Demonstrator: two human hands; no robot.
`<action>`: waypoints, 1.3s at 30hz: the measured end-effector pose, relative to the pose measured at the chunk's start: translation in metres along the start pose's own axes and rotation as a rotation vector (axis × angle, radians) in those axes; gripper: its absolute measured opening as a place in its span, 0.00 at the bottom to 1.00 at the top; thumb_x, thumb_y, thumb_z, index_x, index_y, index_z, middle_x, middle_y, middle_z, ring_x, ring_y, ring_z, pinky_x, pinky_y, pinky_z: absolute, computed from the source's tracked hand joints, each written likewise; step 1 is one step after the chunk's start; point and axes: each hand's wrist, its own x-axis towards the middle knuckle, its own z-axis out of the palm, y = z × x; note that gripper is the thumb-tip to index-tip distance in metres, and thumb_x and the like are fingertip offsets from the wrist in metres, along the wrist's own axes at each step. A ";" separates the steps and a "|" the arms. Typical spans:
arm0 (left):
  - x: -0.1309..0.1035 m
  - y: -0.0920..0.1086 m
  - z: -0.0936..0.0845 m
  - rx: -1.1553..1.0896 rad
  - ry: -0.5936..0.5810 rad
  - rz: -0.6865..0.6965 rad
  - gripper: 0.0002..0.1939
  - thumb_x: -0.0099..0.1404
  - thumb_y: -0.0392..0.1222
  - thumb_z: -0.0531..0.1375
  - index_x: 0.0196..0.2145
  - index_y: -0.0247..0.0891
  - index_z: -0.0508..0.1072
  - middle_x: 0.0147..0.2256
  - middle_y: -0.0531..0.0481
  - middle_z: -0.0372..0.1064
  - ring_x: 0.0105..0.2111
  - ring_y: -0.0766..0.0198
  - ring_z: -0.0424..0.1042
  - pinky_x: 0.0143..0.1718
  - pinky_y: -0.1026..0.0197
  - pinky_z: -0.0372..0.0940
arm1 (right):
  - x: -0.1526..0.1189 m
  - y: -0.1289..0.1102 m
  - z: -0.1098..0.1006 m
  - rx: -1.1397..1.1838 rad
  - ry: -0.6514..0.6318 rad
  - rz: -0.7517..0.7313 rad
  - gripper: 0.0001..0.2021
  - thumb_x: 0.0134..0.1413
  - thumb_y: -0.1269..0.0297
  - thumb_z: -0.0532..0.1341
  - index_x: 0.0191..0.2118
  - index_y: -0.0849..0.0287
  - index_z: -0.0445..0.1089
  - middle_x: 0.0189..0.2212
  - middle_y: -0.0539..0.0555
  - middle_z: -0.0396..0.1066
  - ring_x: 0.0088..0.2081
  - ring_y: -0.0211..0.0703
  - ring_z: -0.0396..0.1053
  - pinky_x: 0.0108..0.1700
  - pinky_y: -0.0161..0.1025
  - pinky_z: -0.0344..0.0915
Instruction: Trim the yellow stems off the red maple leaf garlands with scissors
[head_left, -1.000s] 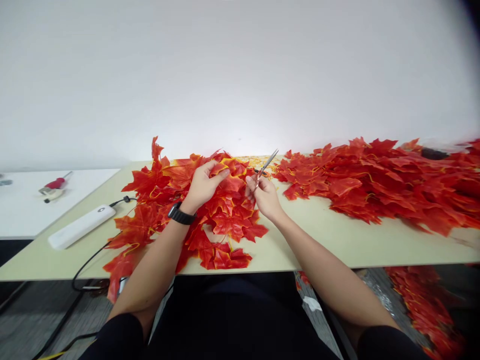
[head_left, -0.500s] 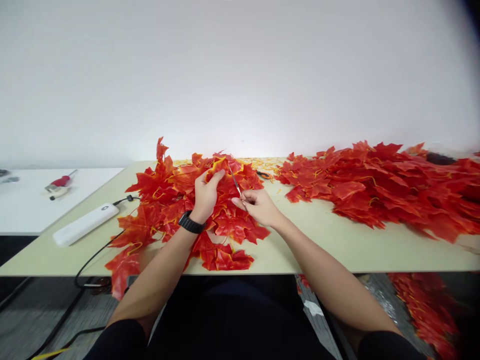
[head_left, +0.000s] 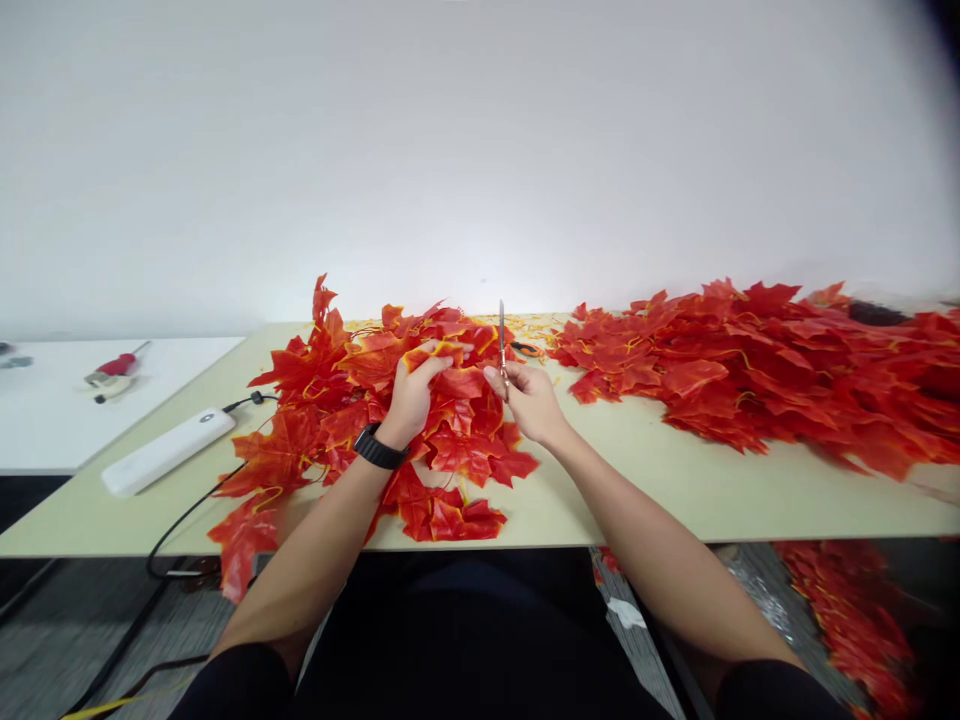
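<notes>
Red artificial maple leaves (head_left: 322, 370) with yellow stems and edges lie heaped under and around both hands. My left hand (head_left: 412, 400) reaches into the heap from the left, its thumb against a yellow-edged maple leaf (head_left: 448, 350), with part of its fingers behind the leaves. In my right hand (head_left: 531, 402) is a slim pair of metal scissors (head_left: 502, 328), gripped low, with the narrow blades together and pointing up. The blades stand to the right of the left hand, apart from the leaf it holds.
A larger pile of red leaves (head_left: 750, 370) covers the table's right side. Orange-and-black handles (head_left: 527, 349) lie behind my right hand. A white power strip-like device (head_left: 169, 452) with a black cable sits left. A red-and-white tool (head_left: 116, 375) rests on the white side table (head_left: 45, 430).
The scissors have swung from leaning left over the leaves to upright, and the right hand has moved slightly right and up. The leaf in my left hand has tipped lower.
</notes>
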 end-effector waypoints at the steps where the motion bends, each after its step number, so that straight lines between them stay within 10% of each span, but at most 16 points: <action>1: -0.001 0.002 0.000 0.010 -0.046 0.005 0.04 0.59 0.38 0.63 0.32 0.38 0.79 0.43 0.47 0.81 0.48 0.56 0.78 0.57 0.55 0.69 | 0.000 0.000 -0.001 0.023 0.032 -0.014 0.33 0.54 0.31 0.63 0.23 0.57 0.54 0.20 0.46 0.50 0.25 0.33 0.47 0.28 0.36 0.48; 9: -0.006 0.006 0.001 0.004 -0.164 -0.150 0.05 0.58 0.41 0.65 0.29 0.37 0.74 0.42 0.46 0.81 0.38 0.57 0.77 0.46 0.56 0.72 | 0.000 0.005 -0.004 0.171 0.145 -0.108 0.32 0.59 0.32 0.61 0.24 0.57 0.58 0.19 0.48 0.56 0.24 0.35 0.54 0.27 0.37 0.52; 19: 0.001 -0.003 -0.001 0.006 -0.001 -0.166 0.14 0.52 0.44 0.76 0.35 0.37 0.81 0.38 0.48 0.80 0.40 0.58 0.79 0.48 0.57 0.72 | 0.005 0.005 -0.002 0.211 0.110 0.053 0.30 0.50 0.32 0.67 0.31 0.57 0.63 0.24 0.49 0.61 0.26 0.36 0.59 0.26 0.35 0.58; 32: 0.006 0.001 -0.007 0.252 -0.085 0.052 0.22 0.54 0.44 0.76 0.46 0.39 0.79 0.45 0.46 0.79 0.45 0.59 0.78 0.53 0.57 0.71 | -0.002 -0.011 0.002 0.394 -0.193 0.239 0.26 0.39 0.45 0.77 0.33 0.60 0.69 0.23 0.48 0.68 0.24 0.38 0.71 0.25 0.35 0.70; 39: 0.009 -0.002 -0.007 0.075 0.098 -0.003 0.16 0.60 0.50 0.71 0.39 0.37 0.77 0.41 0.47 0.76 0.41 0.63 0.75 0.48 0.60 0.69 | -0.004 -0.013 -0.001 0.454 -0.254 0.251 0.24 0.41 0.49 0.77 0.31 0.60 0.68 0.23 0.47 0.69 0.23 0.37 0.71 0.26 0.33 0.70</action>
